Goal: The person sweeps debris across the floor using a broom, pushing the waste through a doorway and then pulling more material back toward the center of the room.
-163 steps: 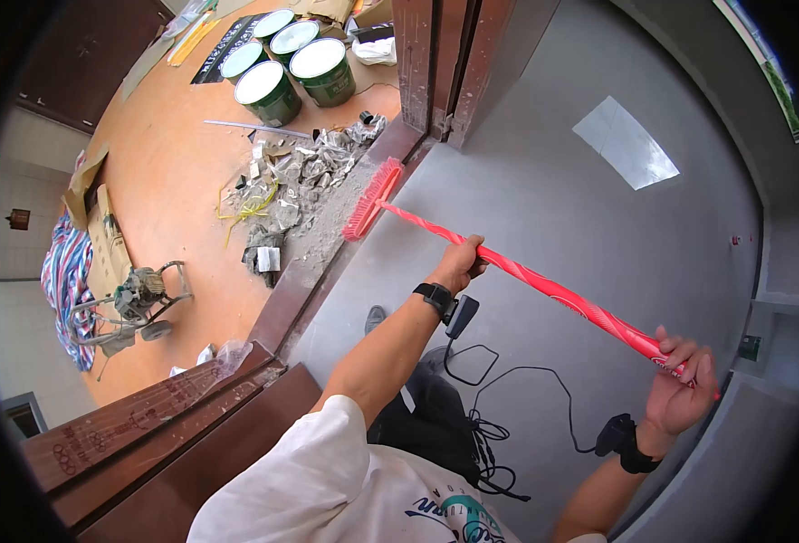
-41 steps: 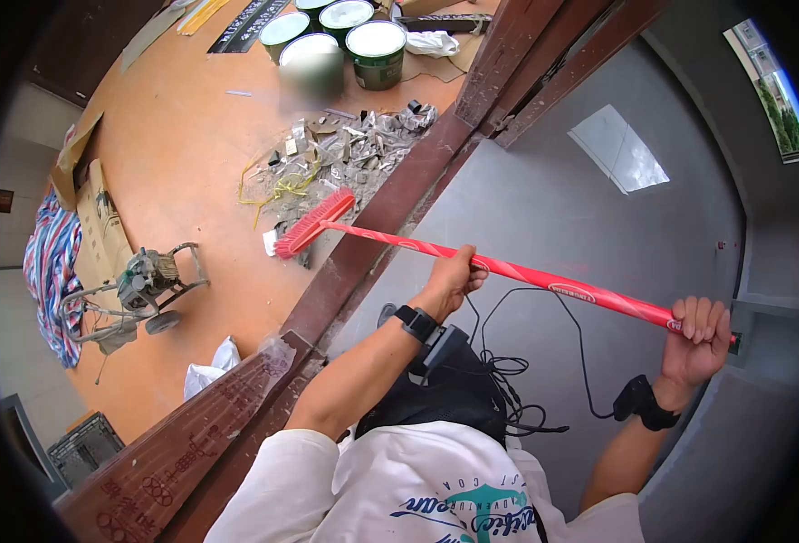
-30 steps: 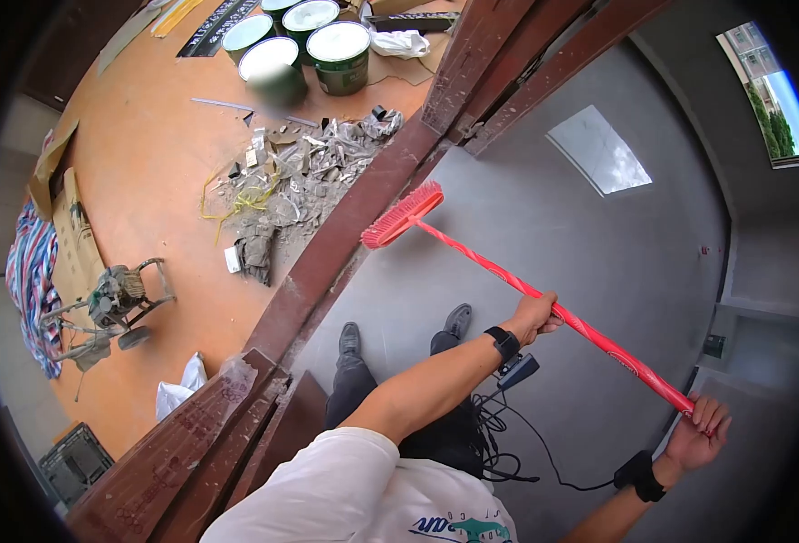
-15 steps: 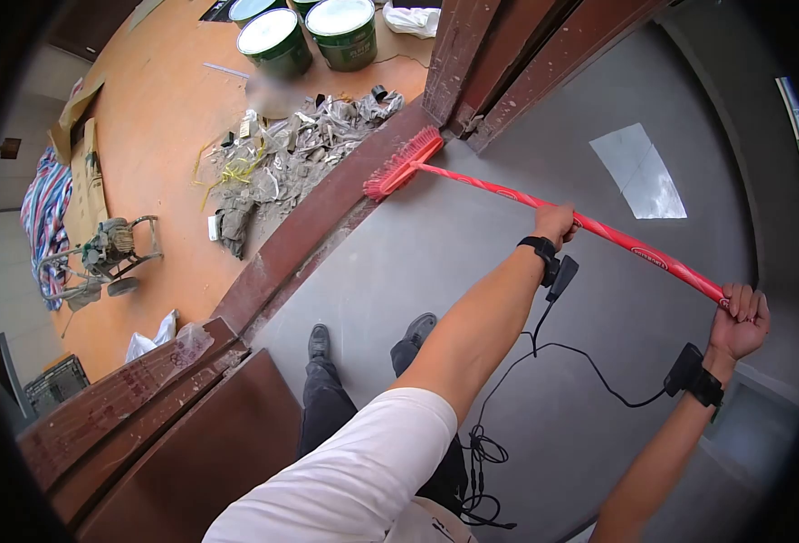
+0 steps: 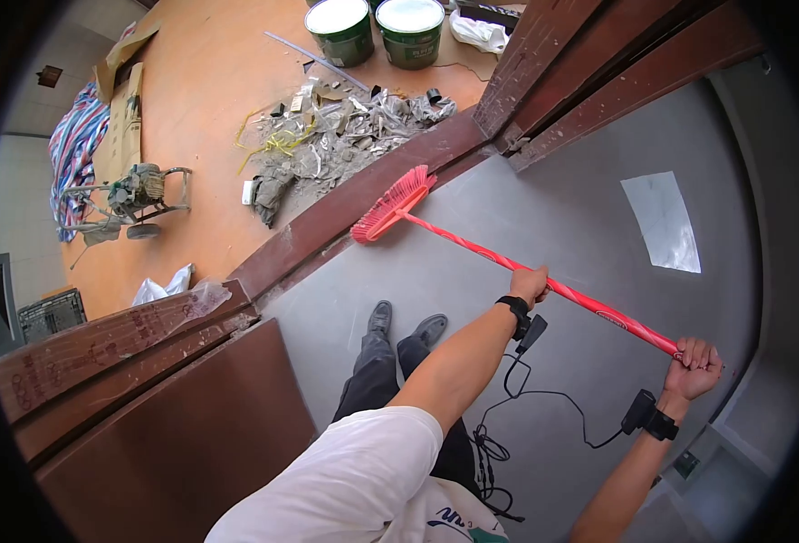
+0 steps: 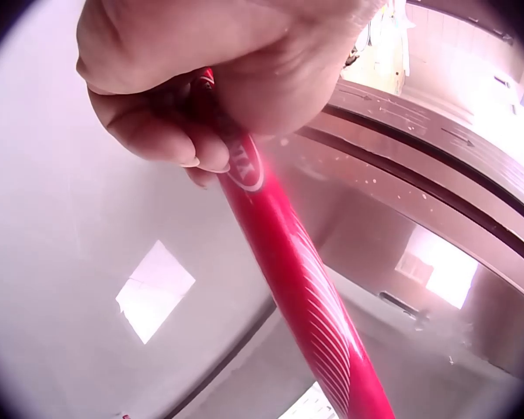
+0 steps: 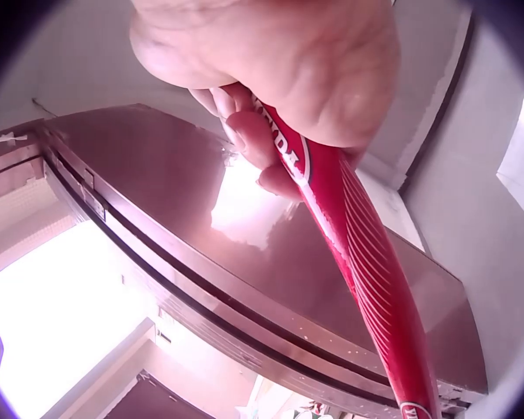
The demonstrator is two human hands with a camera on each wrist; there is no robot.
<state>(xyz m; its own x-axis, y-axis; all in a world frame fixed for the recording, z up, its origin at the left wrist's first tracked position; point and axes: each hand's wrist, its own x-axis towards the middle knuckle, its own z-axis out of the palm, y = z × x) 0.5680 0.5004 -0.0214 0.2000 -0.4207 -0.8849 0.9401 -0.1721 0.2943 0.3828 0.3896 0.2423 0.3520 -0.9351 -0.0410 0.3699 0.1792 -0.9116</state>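
A red push broom slants across the head view, its bristled head [image 5: 395, 204] at the inner edge of the brown door threshold [image 5: 313, 220]. My left hand [image 5: 528, 285] wraps its fingers round the middle of the red broom handle [image 5: 609, 317]. Near the handle's top end, my right hand [image 5: 692, 369] grips it too. Both wrist views show curled fingers round the printed red handle [image 6: 293, 262], partly hidden by the palms. Beyond the threshold lies a heap of grey rubble and torn wrapping [image 5: 354, 136].
Green paint buckets [image 5: 340, 41] stand past the rubble on the orange floor. A wheeled machine [image 5: 141, 195] is at left. Brown door frame posts [image 5: 562, 90] flank the opening. A black cable [image 5: 544, 393] hangs beside my legs over the grey floor [image 5: 571, 217].
The broom head has come back from the rubble side across the threshold to the grey floor's edge. In the last half second the head view has shifted; both hands keep their grip.
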